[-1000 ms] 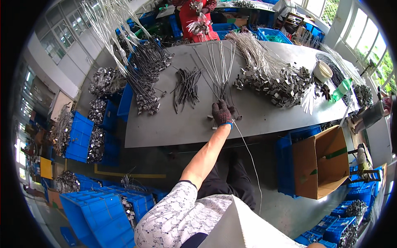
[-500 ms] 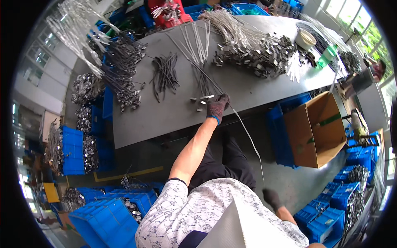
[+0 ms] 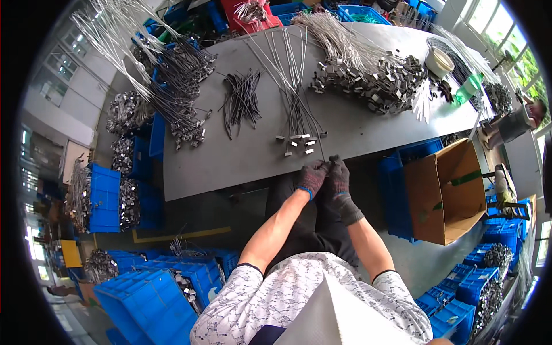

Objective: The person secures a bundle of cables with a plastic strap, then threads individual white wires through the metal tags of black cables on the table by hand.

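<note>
My left hand, in a dark knitted glove with a blue cuff, is closed just off the table's near edge. Beside it, fingertips close together, my gloved right hand is closed too. A thin dark cable shows at the fingertips of both; most of it is hidden by the gloves. Just beyond lies a small bundle of silver wires with black sleeves, fanned out away from me. Small pale metal end pieces sit at its near end.
The grey metal table also bears a pile of black sleeves, a large heap of tagged cables, a pale bowl and a green bottle. An open cardboard box stands right; blue crates stand lower left.
My right hand has come up from low on the right to meet my left at the table edge. My left hand has moved nearer to me. The long pale strand between them no longer shows.
</note>
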The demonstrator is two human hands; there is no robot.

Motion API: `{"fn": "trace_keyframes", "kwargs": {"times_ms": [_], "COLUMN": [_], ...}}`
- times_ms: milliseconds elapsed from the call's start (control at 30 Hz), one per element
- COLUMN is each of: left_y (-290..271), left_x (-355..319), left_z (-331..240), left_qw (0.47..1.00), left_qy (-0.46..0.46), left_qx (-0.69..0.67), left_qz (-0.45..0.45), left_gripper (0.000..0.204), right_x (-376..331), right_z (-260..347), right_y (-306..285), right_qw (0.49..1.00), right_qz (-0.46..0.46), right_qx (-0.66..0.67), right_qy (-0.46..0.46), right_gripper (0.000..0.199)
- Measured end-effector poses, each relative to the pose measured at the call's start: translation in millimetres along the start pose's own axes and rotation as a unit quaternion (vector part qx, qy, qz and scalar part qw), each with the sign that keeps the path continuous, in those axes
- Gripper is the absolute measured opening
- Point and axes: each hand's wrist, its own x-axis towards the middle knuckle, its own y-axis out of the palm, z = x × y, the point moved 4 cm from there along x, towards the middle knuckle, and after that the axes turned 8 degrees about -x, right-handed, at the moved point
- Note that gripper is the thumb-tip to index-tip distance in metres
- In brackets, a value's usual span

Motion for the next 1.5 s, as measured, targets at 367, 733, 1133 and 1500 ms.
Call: {"fn": "trace_keyframes", "kwargs": {"times_ms": [367,733,1133,1500], "left_y": [-108.6,-301.7,-350.9,-253.1], "left_x": [113.5,151.8,141.9,42.7], "left_z": [-28.6,24.5,89.5,71.5], "left_qw": [0.971,0.798,0.827,0.914], "left_qy": [-0.062,-0.191,-0.217,-0.259], "left_qx": [0.227,0.507,0.444,-0.149], "left_qz": [0.039,-0.265,-0.268,-0.275], "left_gripper": [0.035,0.047,0.029,0.017], "right_x": [162.9,351.1,343.2,258.7], "right_z": [70.8,60.5,77.0,-42.0], "right_y": [-19.5,-11.0,7.7,-48.0], "right_qw": [0.923,0.829,0.839,0.978], "right_qz": [-0.091,0.016,0.028,0.071], "right_qx": [-0.334,-0.558,-0.543,-0.098], "right_qy": [-0.17,-0.003,0.014,0.171], "right_gripper": [0.046,0.036,0.054,0.047]}}
